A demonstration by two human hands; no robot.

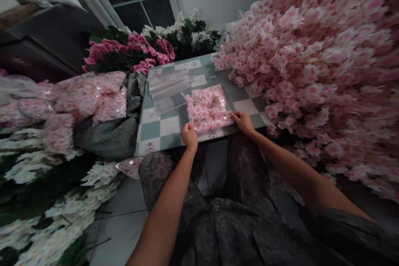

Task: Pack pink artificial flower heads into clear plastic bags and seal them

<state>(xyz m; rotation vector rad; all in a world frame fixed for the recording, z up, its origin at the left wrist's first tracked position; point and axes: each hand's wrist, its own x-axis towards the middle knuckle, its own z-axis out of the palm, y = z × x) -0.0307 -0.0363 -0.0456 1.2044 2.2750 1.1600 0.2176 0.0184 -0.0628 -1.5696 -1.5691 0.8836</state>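
A clear plastic bag of pink artificial blossoms (208, 108) lies flat near the front of the checkered desk (158, 131), and what a setting! A huge bank of pink blossom sprays (314, 70) crowds in on the right, while bagged blossoms (90, 95) pile up on the left. Just beyond the full bag sit flat, clear plastic bags (168, 90), within easy reach. Now the hands: the left hand (189, 135) pinches the bag's near corner, and the right hand (242, 121) closes on the opposite corner, the pair keeping the bag flat and steady against the desk.
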